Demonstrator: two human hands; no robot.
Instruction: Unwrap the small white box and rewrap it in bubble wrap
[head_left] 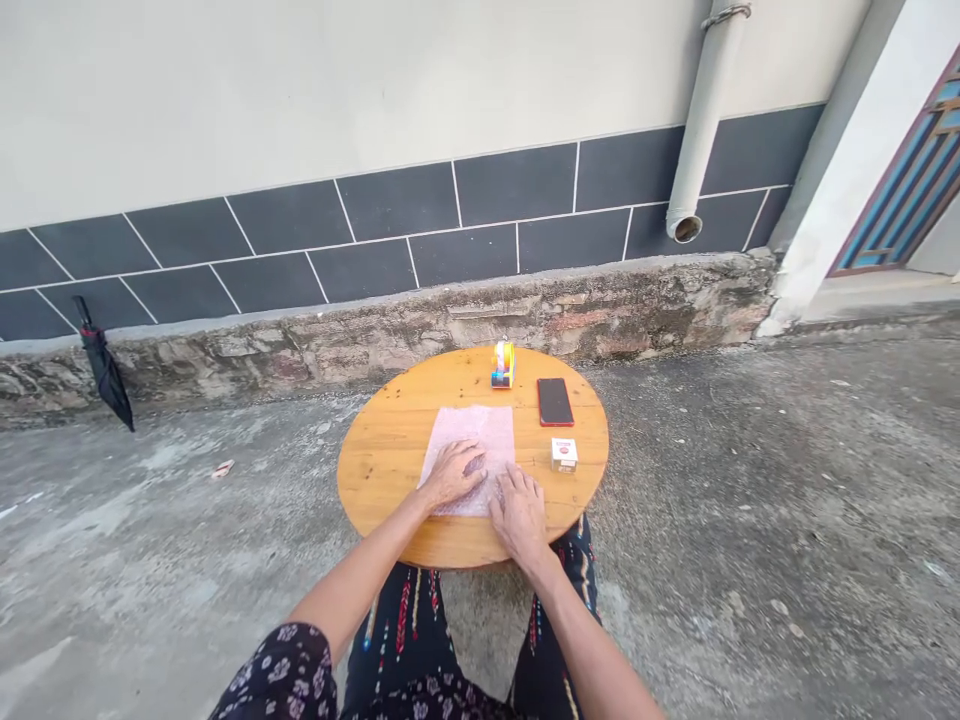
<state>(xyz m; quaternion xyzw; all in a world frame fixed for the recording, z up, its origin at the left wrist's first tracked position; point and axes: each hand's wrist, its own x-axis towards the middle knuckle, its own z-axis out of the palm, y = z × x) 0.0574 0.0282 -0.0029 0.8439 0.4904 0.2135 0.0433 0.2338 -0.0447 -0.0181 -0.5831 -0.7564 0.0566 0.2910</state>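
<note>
A pinkish sheet of bubble wrap (pixel 480 425) lies flat on a round wooden table (pixel 386 455). My left hand (pixel 452 473) rests on its middle with the fingers stretched out to the right. Partly hidden by those fingers is a small dark patch (pixel 475 465) that I cannot make out. At the sheet's lower right edge lies my right hand (pixel 520 508), fingers extended and slightly apart. A small white box (pixel 564 454) stands to the right of that hand, and a phone (pixel 555 402) with a red edge lies beyond it.
A yellow tape dispenser (pixel 504 364) stands near the table's far edge. Behind the table runs a rough stone ledge (pixel 360 350) below a tiled wall. A drainpipe (pixel 705 120) comes down at the right; a folded black umbrella (pixel 105 370) leans at the left.
</note>
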